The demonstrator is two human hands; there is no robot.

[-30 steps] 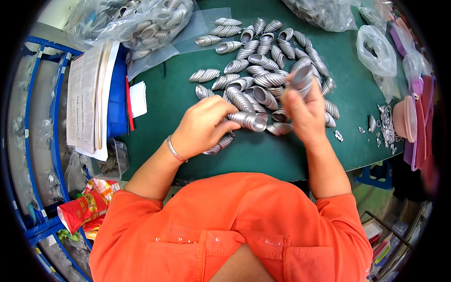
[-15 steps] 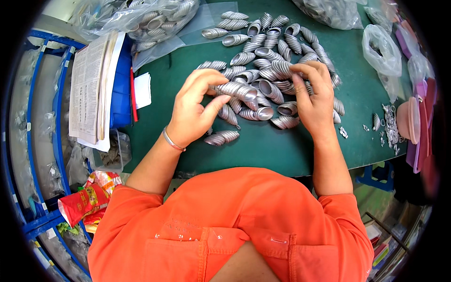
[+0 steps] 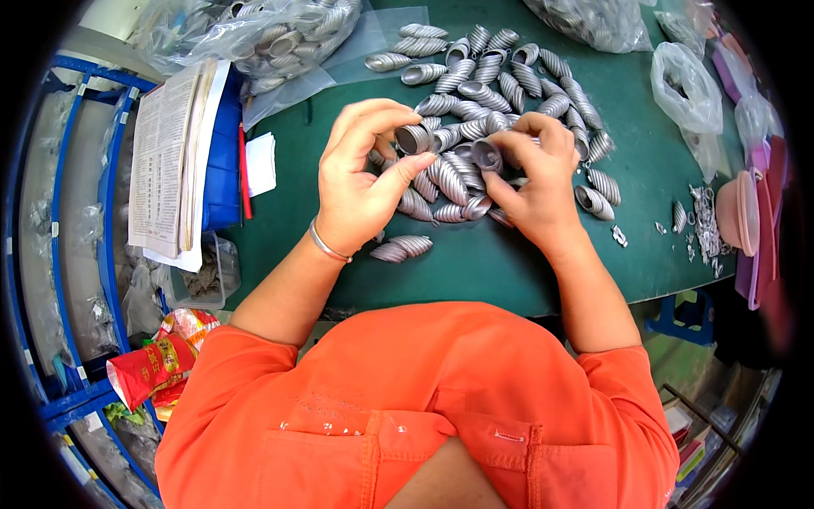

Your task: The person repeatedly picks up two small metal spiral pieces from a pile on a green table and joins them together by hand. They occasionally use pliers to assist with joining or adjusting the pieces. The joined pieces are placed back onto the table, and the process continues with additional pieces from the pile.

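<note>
At the centre of the frame, one hollow spiral-ribbed piece is held in each hand. The left-hand piece point(image 3: 413, 140) is gripped by the left hand point(image 3: 360, 182) between thumb and fingertips, its round mouth turned toward the viewer. The right-hand piece point(image 3: 487, 155) is pinched by the right hand point(image 3: 543, 187) in a narrow grip, its mouth likewise exposed. The two pieces are held apart; whether the pile beneath is touched by either cannot be told.

The loose pile point(image 3: 487, 95) of similar grey pieces is spread on the green table point(image 3: 475, 263) across the upper centre, partly hidden by the hands. One loose piece point(image 3: 402, 248) is noted below and to the left of the pile. Filled clear bags are found at the upper left point(image 3: 288, 51) and upper right point(image 3: 593, 25); small metal bits point(image 3: 704, 222) are heaped at the right, beside a pink container point(image 3: 736, 212).

The step in hand is judged to be the individual handling of pieces, possibly with their ends being viewed. For any next move, both grips should be kept firm but light, and clearance from the crowded pile should be allowed.
</note>
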